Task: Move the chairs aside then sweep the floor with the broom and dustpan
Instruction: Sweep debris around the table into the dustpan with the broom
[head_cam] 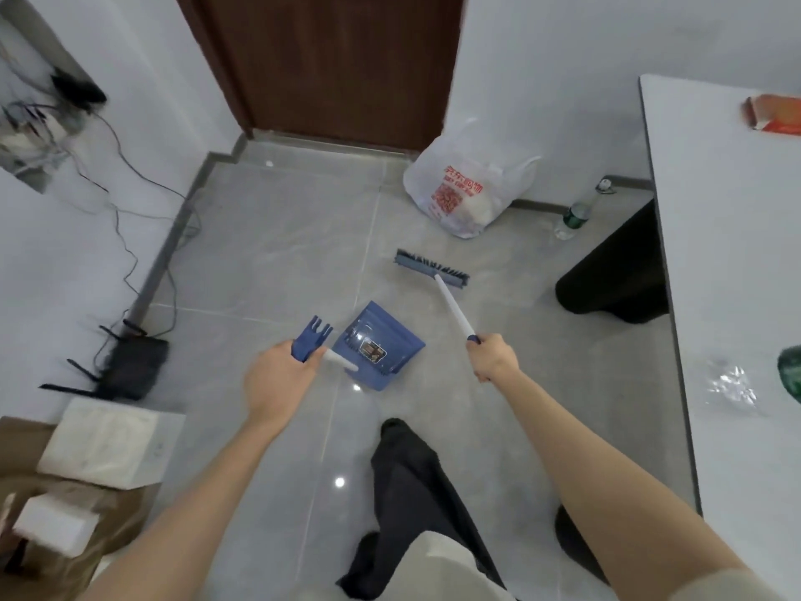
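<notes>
We're over a glossy grey tile floor (277, 253) w/ pale grout lines and ceiling-light glints, white walls round it and a dark brown door (329, 62) at top centre of the frame. Our left hand (277, 383) is clamped on the dustpan handle (340, 361) at centre-left, by its dark blue forked clip; the blue dustpan (381, 344) sits just right of it, at frame centre, low to the tiles — touching or not, can't tell. Our right hand (494, 357) is closed round the top of the white broom (450, 303) handle, right of centre; its blue brush head (431, 267) is down by the floor above the pan, near a white plastic bag (468, 193) w/ red print by the door. Right edge: a white table (728, 275) runs top to bottom, a black bin (615, 271) tucked at its edge, a clear bottle (578, 214) by the wall. Left edge: cables (125, 236) trail down the wall to a black router (125, 366), cardboard boxes (65, 492) at lower left. Open floor lies mid-frame, btwn router and bin. Our dark trouser leg (411, 492) shows at bottom centre.
</notes>
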`<control>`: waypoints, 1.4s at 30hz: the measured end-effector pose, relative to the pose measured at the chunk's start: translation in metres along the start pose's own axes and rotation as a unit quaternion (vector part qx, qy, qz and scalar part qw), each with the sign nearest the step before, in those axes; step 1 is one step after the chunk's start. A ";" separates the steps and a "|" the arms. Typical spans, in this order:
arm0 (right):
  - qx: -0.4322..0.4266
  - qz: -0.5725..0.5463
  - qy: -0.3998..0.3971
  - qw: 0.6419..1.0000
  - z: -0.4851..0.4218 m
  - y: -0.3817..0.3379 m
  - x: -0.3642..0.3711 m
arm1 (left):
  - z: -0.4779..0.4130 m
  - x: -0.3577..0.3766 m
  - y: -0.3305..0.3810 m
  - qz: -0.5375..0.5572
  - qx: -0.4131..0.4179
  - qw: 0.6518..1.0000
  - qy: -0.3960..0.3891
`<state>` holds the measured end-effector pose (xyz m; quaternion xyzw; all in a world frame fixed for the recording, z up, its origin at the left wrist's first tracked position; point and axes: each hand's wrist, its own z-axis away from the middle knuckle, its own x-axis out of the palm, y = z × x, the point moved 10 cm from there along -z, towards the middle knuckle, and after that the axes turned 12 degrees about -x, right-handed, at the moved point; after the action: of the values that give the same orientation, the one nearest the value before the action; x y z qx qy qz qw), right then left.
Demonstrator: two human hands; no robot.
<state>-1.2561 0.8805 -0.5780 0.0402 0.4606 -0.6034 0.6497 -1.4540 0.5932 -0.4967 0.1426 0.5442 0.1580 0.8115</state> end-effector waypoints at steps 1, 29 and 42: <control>0.000 0.007 -0.009 1.000 -0.018 -0.009 -0.003 | -0.012 0.002 0.008 -0.004 -0.003 1.000 0.001; 0.053 0.148 -0.099 0.983 0.007 -0.028 -0.023 | -0.065 -0.001 -0.024 -0.139 0.053 0.988 -0.040; 0.178 -0.300 -0.142 0.926 -0.054 -0.091 0.059 | -0.065 -0.008 -0.050 -0.174 0.049 0.984 0.001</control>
<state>-1.3696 0.8447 -0.6007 -0.0715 0.2392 -0.8415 0.4792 -1.5126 0.5485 -0.5339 0.0850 0.5687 -0.0122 0.8181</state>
